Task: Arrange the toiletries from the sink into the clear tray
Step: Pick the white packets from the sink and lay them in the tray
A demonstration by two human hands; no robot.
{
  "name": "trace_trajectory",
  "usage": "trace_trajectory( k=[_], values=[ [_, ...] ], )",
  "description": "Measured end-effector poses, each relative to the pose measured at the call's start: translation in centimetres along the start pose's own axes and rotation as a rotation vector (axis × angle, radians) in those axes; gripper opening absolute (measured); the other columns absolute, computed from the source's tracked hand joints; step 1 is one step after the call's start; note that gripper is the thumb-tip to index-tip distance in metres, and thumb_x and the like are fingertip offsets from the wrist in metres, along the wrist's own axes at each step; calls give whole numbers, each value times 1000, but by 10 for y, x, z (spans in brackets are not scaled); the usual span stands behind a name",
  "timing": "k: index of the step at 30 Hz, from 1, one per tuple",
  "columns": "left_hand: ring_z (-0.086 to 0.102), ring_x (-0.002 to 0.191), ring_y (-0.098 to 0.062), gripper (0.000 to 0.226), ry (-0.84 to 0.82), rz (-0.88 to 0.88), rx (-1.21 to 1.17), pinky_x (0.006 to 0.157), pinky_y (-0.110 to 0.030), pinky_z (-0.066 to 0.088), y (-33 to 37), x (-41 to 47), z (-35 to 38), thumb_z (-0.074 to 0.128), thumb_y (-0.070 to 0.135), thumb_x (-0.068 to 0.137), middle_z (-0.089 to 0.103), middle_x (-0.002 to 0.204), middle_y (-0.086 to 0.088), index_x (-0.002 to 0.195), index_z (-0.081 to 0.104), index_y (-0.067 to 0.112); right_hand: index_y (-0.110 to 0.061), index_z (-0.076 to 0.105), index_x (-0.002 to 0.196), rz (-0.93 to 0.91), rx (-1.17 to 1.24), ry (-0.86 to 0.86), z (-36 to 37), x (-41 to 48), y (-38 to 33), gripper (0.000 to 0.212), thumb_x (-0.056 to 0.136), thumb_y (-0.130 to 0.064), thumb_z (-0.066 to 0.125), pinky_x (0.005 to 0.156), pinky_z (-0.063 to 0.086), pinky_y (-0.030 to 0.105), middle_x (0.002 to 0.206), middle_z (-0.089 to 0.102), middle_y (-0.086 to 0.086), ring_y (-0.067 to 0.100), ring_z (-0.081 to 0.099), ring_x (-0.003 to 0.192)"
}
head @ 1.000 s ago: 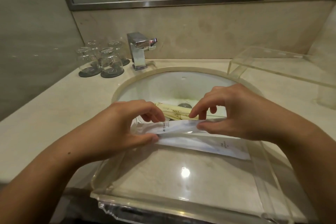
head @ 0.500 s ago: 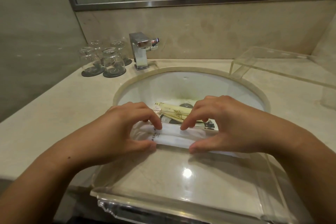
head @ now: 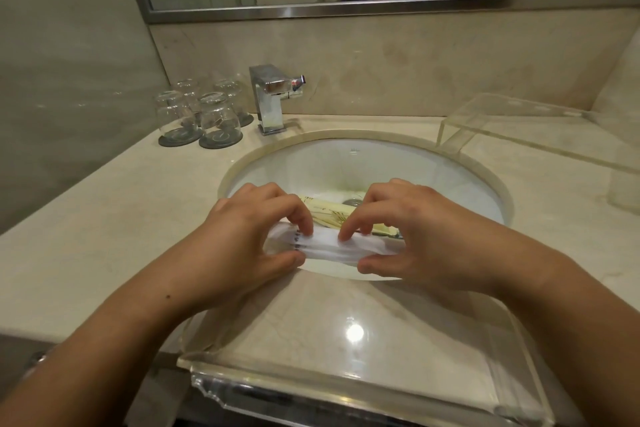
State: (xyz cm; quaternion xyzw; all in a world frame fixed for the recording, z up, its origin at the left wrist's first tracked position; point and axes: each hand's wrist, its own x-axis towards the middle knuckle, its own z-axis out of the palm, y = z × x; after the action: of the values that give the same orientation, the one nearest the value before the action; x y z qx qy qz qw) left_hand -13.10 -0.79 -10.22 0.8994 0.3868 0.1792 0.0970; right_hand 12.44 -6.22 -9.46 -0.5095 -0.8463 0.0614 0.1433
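Clear acrylic tray sits on the beige stone counter at its front edge, just in front of the white oval sink. Both hands meet above the tray's far edge. Left hand and right hand each pinch one end of a flat white paper packet between thumb and fingertips, holding it level. Behind it, a yellow packet lies in the basin beside the drain. Upturned glasses stand left of the chrome tap.
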Motion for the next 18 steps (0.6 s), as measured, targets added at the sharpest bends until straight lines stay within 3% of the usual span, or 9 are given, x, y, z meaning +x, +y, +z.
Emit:
trace_trajectory(
  k=[10,15,18],
  values=[
    [45,110,1,27,-34,-12,-16,98,-30,40,-2,-3,-2,62,61,81,50,112,27,104,58,48,-49,64,119,4,61,-34,-3,0,6,41,81,-58,74,81,35,9,106,50,-24,-2,44,107],
    [46,111,-1,28,-36,15,-33,98,-32,42,-4,-2,-2,61,64,80,51,112,26,105,56,52,-46,69,114,-4,136,44,-4,0,10,35,82,-60,72,80,45,17,102,57,-21,2,53,101],
    [48,113,-1,26,-18,37,-79,95,-31,43,-4,2,-4,60,66,82,52,112,27,104,57,53,-43,71,110,18,179,108,-4,1,14,29,85,-57,70,77,45,15,101,60,-21,5,56,99]
  ],
)
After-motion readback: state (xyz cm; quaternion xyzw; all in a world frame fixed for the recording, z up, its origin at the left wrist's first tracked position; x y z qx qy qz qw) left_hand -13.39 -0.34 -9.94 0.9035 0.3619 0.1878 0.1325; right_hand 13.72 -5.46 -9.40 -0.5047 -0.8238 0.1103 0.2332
